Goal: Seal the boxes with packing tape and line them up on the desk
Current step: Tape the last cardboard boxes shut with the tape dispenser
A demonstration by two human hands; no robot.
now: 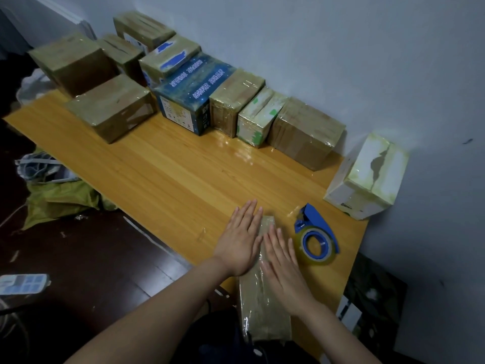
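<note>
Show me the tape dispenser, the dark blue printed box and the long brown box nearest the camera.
tape dispenser point(315, 219): head view, on its blue frame above the roll.
dark blue printed box point(193, 85): head view, on its lettered top face.
long brown box point(262, 308): head view, on its taped top, nearer end.

tape dispenser point(316, 239) right of box point(262, 306); boxes point(228, 101) behind.

Wooden desk point(170, 166) — taped boxes point(307, 132) lined by the wall; tape dispenser point(316, 237) beside nearest box point(262, 306).
</note>
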